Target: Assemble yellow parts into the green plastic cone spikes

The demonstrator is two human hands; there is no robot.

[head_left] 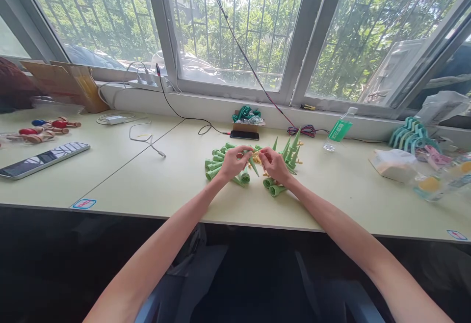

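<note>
My left hand is closed on a green cone, whose pointed end slants down toward me. Close beside it, my right hand is pinched, fingertips near the held cone; whatever they grip is too small to make out. Under and between both hands lies a pile of small pale-yellow pieces, partly hidden by the fingers. Several green cones lie on their sides left of my left hand, wide open ends facing outward. More green cones stand or lean beyond my right hand, some with yellow pieces sticking out near them.
A phone on a cable and a small box lie behind the cones. Toward the right are a bottle, tissues and teal hangers. Leftward are a white cable, a tablet and red-and-blue wooden toys.
</note>
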